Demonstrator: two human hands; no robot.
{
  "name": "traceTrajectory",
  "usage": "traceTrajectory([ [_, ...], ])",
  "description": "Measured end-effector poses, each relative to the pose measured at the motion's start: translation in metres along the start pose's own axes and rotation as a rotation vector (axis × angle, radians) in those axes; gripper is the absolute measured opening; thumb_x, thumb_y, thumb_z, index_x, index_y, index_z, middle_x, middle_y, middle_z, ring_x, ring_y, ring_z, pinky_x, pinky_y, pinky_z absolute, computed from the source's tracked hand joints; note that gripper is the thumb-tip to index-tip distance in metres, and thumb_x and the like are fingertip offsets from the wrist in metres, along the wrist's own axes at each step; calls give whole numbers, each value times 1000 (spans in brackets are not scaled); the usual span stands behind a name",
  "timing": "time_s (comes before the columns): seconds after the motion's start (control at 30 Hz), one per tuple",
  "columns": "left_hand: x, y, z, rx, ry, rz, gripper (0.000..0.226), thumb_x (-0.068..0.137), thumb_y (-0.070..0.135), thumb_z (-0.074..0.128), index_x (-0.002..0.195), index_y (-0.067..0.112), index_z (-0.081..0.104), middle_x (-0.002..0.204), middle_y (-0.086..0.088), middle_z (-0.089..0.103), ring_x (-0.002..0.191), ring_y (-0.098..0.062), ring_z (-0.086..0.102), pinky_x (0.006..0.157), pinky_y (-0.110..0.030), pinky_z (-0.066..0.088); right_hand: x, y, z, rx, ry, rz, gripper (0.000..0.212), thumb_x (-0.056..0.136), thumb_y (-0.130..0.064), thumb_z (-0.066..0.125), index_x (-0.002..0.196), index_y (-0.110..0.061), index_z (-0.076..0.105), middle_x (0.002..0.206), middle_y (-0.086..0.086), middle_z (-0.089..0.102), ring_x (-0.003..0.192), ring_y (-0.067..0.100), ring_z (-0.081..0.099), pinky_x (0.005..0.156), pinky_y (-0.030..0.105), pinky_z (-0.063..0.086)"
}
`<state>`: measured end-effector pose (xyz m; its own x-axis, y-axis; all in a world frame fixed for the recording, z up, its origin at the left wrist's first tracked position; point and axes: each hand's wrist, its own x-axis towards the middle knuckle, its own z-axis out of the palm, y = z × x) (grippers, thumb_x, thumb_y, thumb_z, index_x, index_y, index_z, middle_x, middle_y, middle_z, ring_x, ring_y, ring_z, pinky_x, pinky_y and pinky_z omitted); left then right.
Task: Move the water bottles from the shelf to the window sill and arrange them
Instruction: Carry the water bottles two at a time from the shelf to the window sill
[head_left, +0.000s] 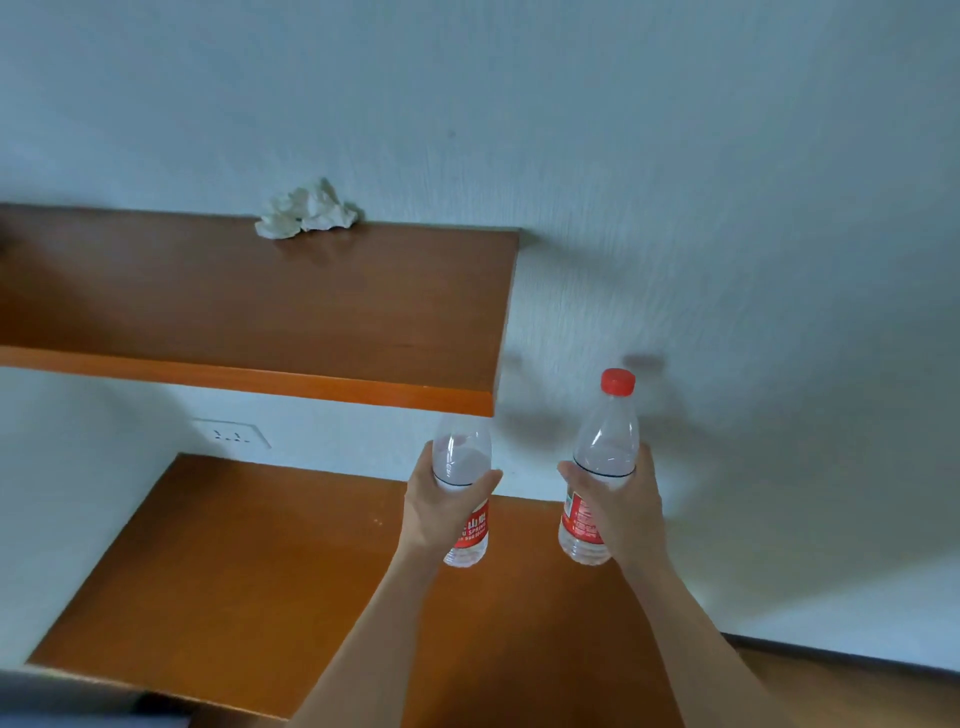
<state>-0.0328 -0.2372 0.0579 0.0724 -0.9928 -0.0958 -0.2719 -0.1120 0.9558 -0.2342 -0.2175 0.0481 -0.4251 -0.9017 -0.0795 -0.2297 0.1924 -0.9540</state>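
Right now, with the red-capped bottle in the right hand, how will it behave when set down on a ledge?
The red-capped bottle looks only part full, so it is probably light. Being tall and narrow, it may tip if set down tilted. Its thin clear plastic likely flexes under the right hand.

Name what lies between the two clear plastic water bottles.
Nothing: in the head view, only bare white wall shows between the left-hand bottle and right-hand bottle.

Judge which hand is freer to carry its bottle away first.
Probably the right hand: its bottle stands clear beside the upper shelf. The left hand holds its bottle with the top hidden under the shelf edge.
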Motion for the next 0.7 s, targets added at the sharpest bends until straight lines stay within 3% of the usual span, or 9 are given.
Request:
traceTrajectory([
  [0.1,-7,-3,-24,-28,46,5,51,74,38,82,111,40,47,103,10,60,93,-16,62,65,-15,46,-7,-3,13,8,-23,4,85,63,-61,77,131,-27,41,111,1,61,99,25,66,86,48,60],
  [0.2,-19,-8,-47,-33,98,10,58,75,37,81,120,35,46,104,11,60,94,-14,62,64,-11,45,-16,-2,31,-41,-93,-12,72,77,-36,84,133,-22,40,112,0,57,99,22,63,75,32,57],
  [0.27,-27,-17,-64,-51,142,5,58,74,37,82,120,33,48,104,10,61,95,-15,64,64,-11,46,-22,-1,44,-66,-140,-12,71,78,-25,84,133,-22,39,111,-4,52,93,17,58,66,19,45],
  [0.47,-61,-42,-107,-53,328,-21,69,65,53,79,124,31,50,107,5,64,97,-18,66,78,-26,58,-51,-5,86,-63,-370,-59,65,77,-21,84,122,-32,38,100,-17,50,88,12,57,62,16,41],
  [0.57,-89,-42,-122,-59,477,-37,59,64,52,77,114,41,48,104,8,63,95,-17,65,71,-17,52,-69,-8,103,-97,-536,-93,65,76,-27,85,122,-35,41,103,-14,54,95,17,60,65,18,45],
  [0.7,-137,-53,-139,-52,646,-96,71,64,57,77,124,31,49,107,4,63,98,-19,65,76,-24,57,-101,-15,123,-132,-724,-104,88,65,-56,80,140,-36,38,118,-12,50,107,17,56,90,36,52],
])
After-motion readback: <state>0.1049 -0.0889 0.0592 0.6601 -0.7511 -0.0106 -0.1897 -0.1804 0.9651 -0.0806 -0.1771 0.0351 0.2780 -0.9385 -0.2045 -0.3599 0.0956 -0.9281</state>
